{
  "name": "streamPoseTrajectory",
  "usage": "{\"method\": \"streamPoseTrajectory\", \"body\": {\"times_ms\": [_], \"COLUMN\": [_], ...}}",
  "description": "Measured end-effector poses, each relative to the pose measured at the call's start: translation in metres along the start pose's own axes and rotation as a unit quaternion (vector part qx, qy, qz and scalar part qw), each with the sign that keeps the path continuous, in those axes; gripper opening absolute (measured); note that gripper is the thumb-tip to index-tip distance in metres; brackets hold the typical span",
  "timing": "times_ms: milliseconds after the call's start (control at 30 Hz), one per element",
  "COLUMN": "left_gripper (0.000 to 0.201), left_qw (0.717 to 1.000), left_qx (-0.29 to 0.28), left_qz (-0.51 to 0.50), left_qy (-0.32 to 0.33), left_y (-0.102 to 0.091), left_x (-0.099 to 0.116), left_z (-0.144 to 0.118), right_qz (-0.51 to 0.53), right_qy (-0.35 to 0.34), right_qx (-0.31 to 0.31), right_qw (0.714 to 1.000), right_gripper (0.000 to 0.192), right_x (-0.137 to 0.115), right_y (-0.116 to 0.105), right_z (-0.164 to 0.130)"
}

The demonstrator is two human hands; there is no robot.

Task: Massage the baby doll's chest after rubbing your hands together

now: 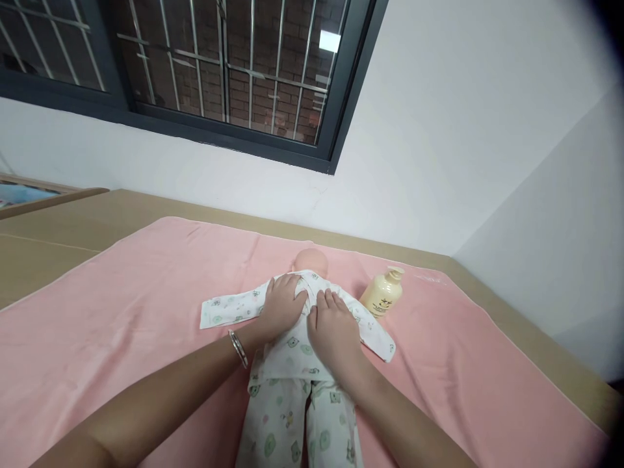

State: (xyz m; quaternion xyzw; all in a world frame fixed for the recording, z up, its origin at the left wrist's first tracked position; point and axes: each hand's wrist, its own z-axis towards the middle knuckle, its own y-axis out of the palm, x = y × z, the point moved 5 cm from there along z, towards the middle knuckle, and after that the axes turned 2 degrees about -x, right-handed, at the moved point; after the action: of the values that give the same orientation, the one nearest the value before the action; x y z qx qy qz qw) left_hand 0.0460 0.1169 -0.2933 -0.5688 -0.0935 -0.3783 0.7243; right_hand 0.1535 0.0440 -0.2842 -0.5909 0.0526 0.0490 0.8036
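A baby doll (312, 261) lies on a pink towel (121, 305), head away from me, dressed in a white printed top (229, 310) and matching trousers (273, 429). My left hand (281, 307), with a silver bangle on the wrist, rests flat on the left side of the doll's chest. My right hand (334, 331) lies flat on the right side of the chest, fingers pointing toward the collar. Both palms press on the cloth without gripping it. The doll's sleeves spread out to both sides.
A cream lotion bottle (383, 294) lies tilted on the towel just right of the doll's shoulder. The towel covers a tan table (58, 227) set against a white wall under a barred window (219, 71). The table's right edge runs diagonally.
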Motion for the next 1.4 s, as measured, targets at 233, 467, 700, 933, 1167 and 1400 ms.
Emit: {"method": "streamPoseTrajectory", "body": {"times_ms": [233,467,700,933,1167,1400], "left_gripper": [0.036,0.038,0.038,0.041,0.052,0.051], "left_qw": [0.999,0.998,0.998,0.995,0.993,0.997], "left_qx": [0.038,0.053,0.056,0.071,0.054,0.040], "left_qz": [0.007,0.006,-0.005,-0.018,0.020,-0.058], "left_qy": [0.007,0.011,0.012,0.061,0.100,0.039], "left_y": [0.003,0.005,0.003,0.001,0.010,0.007], "left_x": [0.001,-0.001,0.001,0.000,0.014,0.014], "left_z": [-0.004,-0.005,-0.007,-0.008,-0.033,-0.037], "right_qz": [0.042,0.154,0.168,0.146,0.138,0.061], "right_qy": [-0.009,-0.059,-0.055,-0.041,-0.018,-0.019], "right_qx": [0.018,0.006,0.021,0.019,-0.025,-0.025], "right_qw": [0.999,0.986,0.984,0.988,0.990,0.998], "right_gripper": [0.047,0.055,0.054,0.053,0.054,0.053], "right_x": [0.009,0.028,0.028,0.025,0.035,0.025], "right_y": [-0.006,0.012,0.014,0.009,0.010,0.005], "right_z": [0.012,0.030,0.028,0.026,0.035,0.028]}}
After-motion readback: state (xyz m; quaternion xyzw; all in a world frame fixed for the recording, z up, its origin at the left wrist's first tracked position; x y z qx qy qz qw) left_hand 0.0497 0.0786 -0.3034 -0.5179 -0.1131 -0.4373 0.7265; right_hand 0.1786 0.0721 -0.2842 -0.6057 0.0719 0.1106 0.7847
